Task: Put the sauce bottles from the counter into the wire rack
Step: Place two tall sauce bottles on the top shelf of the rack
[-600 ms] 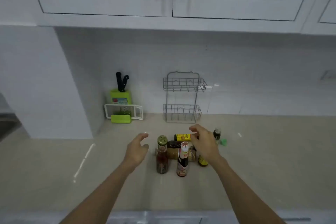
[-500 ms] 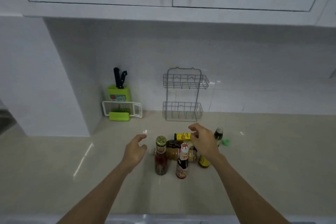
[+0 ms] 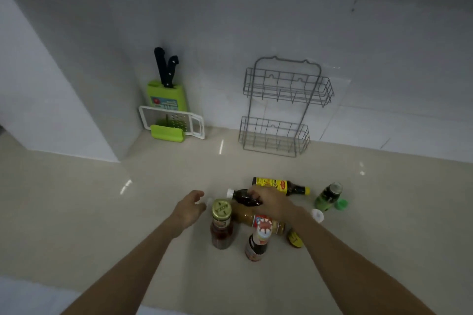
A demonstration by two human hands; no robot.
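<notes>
The right hand [image 3: 272, 203] seems to grip a lying dark bottle [image 3: 244, 197] amid the counter cluster, left hand [image 3: 190, 208] slack and empty beside it, so lifting could topple the gold-capped bottle [image 3: 221, 222] nearby, rack [image 3: 281, 107] empty behind.

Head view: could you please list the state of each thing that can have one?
Wire rack: upright against the wall, both shelves empty.
Yellow-label bottle: lying on its side.
Dark bottle: lying down, under the right hand.
Green bottle: cap off.
Gold-lid bottle: upright, capped.
Left hand: open, empty.
</notes>
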